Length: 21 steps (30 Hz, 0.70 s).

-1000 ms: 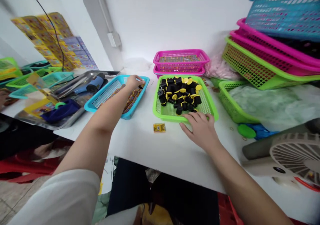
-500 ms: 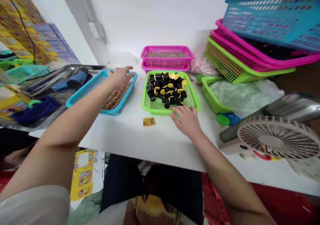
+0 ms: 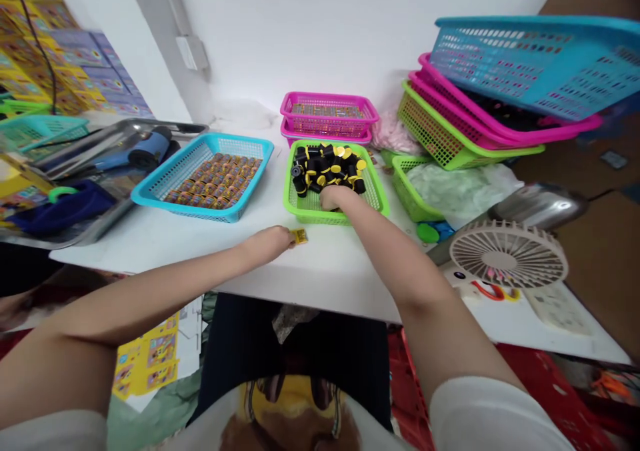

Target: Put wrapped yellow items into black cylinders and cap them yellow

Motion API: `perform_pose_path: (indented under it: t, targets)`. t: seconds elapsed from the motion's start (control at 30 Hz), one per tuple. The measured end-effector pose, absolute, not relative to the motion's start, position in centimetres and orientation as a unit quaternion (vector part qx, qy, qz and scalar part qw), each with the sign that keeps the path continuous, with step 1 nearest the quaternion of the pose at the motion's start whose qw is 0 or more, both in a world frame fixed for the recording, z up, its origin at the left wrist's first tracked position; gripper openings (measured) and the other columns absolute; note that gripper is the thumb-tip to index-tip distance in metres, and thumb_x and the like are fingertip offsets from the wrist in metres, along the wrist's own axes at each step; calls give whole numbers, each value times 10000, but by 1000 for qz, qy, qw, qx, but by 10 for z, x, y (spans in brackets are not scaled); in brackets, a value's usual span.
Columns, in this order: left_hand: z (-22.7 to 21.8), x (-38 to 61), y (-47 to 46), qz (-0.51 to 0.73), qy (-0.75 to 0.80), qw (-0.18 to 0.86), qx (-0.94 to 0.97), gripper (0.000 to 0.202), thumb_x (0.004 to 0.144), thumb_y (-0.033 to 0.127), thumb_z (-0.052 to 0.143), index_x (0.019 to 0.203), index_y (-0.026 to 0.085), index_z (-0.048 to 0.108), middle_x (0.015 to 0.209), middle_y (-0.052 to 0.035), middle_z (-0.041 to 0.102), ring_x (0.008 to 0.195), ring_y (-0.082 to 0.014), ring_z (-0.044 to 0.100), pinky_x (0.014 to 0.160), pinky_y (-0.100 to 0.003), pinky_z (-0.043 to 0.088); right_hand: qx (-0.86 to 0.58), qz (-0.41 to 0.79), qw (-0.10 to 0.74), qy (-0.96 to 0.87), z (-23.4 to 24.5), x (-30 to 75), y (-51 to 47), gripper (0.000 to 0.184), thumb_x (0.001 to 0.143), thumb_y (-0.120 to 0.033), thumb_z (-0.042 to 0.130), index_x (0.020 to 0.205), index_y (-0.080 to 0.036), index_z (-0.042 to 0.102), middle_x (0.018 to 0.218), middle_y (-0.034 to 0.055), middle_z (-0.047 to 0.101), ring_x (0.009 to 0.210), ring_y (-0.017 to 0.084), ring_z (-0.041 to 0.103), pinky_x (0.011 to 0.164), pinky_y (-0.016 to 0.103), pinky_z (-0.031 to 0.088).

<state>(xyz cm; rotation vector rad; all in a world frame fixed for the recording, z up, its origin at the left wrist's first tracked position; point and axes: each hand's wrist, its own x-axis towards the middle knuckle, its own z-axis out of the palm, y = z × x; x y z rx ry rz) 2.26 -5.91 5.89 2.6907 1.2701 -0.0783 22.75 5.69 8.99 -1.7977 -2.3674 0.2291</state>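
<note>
My left hand is at the table's front, its fingers pinched on the edge of a small yellow printed card lying on the white top. My right hand reaches into the light green basket, fingers curled down at the front of a heap of small black cylinders with yellow ends. Its fingertips are hidden, so what they grip cannot be made out. Left of it, a blue basket holds rows of small printed rolls.
Stacked pink baskets with flat pieces stand by the wall. At right are a tilted basket stack, a green basket with plastic bags and a small fan. A metal tray with tools lies left.
My left hand has come back from the blue basket to the yellow card. My right hand has moved from the green basket's front rim down inside it, and its fingers have curled.
</note>
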Motion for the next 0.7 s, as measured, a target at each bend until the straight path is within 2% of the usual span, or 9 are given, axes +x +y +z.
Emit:
perform_pose_path:
  t: [0.1,0.2,0.3,0.37,0.43,0.5,0.57,0.63,0.7]
  targets:
    - [63,24,-64,-31,433,76,898,278,1006,185,517,896,127,766,832,-144,761,824,-268,755,790,-322,550,-622,118,24,-774,88,224,59,244,535,-17,803,756,-120,786,697,83,736,762,241,704,779,414,576]
    - [60,24,-67,-21,442,88,892,250,954,101,534,853,135,759,810,-130,760,855,-256,754,797,-302,542,-621,131,47,-772,95,232,50,156,630,-92,799,780,-136,795,768,103,772,790,245,725,809,393,594]
    - [58,23,-64,7,464,111,879,202,928,118,597,810,146,759,778,-110,756,816,-247,747,761,-292,532,-613,114,126,-772,103,249,30,236,825,-232,711,1023,-141,802,1037,127,803,976,244,740,936,372,583]
    - [59,21,-60,31,479,135,867,147,884,158,684,753,162,748,717,-81,739,753,-233,733,714,-280,519,-611,85,205,-760,103,263,14,314,895,-296,654,1150,-152,769,1152,134,779,1068,246,720,996,384,565]
    - [66,19,-58,64,486,164,856,134,831,177,750,699,169,728,673,-55,726,709,-213,719,686,-268,510,-594,49,315,-739,96,277,-3,306,899,-336,662,1134,-166,761,1119,131,770,1046,249,711,981,396,570]
    - [76,17,-60,110,480,199,848,131,837,221,762,724,166,727,701,-41,747,706,-185,719,686,-253,522,-566,14,402,-720,85,288,-18,285,907,-362,659,1104,-176,749,1090,127,756,1010,243,703,954,395,579]
    - [88,20,-63,190,448,290,824,141,838,283,777,900,158,752,786,-41,782,712,-165,730,691,-253,557,-550,-21,453,-701,73,295,-29,288,940,-399,625,1110,-190,727,1102,127,732,1021,243,691,940,400,583]
    - [99,27,-66,272,397,427,765,370,787,337,830,1097,158,735,906,-57,806,738,-164,753,714,-280,609,-545,-48,495,-675,63,298,-37,307,966,-450,590,1116,-207,706,1113,131,702,1061,253,676,930,413,588]
    - [107,39,-67,334,355,542,685,490,682,380,910,1078,152,733,931,-74,809,751,-184,775,730,-317,648,-535,-49,540,-648,56,296,-43,326,968,-500,590,1103,-221,690,1113,130,677,1091,261,665,925,424,591]
